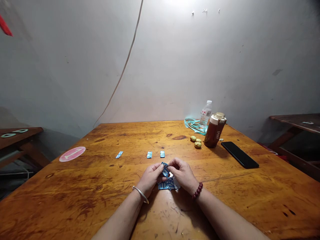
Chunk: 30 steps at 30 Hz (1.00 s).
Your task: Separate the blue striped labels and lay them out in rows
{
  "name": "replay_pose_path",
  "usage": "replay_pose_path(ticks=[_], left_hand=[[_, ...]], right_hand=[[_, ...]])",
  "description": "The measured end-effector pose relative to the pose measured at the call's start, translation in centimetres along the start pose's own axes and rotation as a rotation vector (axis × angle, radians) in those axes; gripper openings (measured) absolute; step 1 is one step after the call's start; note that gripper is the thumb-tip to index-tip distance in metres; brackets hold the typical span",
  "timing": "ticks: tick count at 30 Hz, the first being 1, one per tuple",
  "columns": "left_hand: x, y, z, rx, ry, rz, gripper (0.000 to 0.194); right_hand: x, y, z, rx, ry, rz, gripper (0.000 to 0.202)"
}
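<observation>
Between my two hands is a small blue-and-white patterned piece, flat like a card or packet; its exact kind is too small to make out. My left hand pinches it from the left, thumb on top. From the right, the fingertips of my right hand close on its edge. Beneath them, a loose pile of similar blue-and-white pieces lies on the wooden table, partly covered by my hands. Farther off lie a single blue piece and two small blue-and-white stacks, one left and one right.
A brown SPORT bottle, a clear water bottle, a turquoise ribbon, several yellowish round fruits and a black phone occupy the right side. A pink oval sign lies at left. The wall borders the far edge.
</observation>
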State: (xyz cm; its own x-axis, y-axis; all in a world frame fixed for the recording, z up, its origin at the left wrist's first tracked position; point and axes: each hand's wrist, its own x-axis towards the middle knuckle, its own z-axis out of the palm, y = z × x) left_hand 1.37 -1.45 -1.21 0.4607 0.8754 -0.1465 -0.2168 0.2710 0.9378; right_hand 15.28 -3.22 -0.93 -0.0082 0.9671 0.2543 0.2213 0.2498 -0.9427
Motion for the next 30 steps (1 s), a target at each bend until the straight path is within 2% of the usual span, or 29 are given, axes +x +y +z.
replay_pose_path(ticks=[6,10,14,18,20,26,30], left_hand=[[-0.44,0.38,0.11,-0.166,0.000,-0.101,0.030],[-0.54,0.55,0.00,-0.233,-0.025,-0.150,0.027],[-0.53,0.53,-0.04,-0.240,-0.048,-0.150,0.023],[-0.76,0.73,0.22,-0.204,-0.115,-0.150,0.022],[-0.89,0.87,0.33,-0.191,-0.126,-0.143,0.022],[-0.85,0.74,0.13,-0.242,-0.120,-0.193,0.031],[-0.66,0.37,0.10,-0.227,-0.113,-0.188,0.030]], right_hand=[[0.23,0.37,0.25,0.071,0.037,0.066,0.007],[0.16,0.24,0.48,0.133,-0.001,0.078,0.009],[-0.11,-0.07,0.58,0.118,-0.033,0.035,0.006],[-0.34,-0.10,0.48,0.060,-0.069,-0.023,0.022],[-0.36,-0.04,0.39,0.018,-0.078,-0.045,0.018],[-0.24,-0.10,0.26,-0.019,0.004,-0.061,0.010],[-0.31,-0.22,0.42,-0.027,-0.002,-0.073,0.013]])
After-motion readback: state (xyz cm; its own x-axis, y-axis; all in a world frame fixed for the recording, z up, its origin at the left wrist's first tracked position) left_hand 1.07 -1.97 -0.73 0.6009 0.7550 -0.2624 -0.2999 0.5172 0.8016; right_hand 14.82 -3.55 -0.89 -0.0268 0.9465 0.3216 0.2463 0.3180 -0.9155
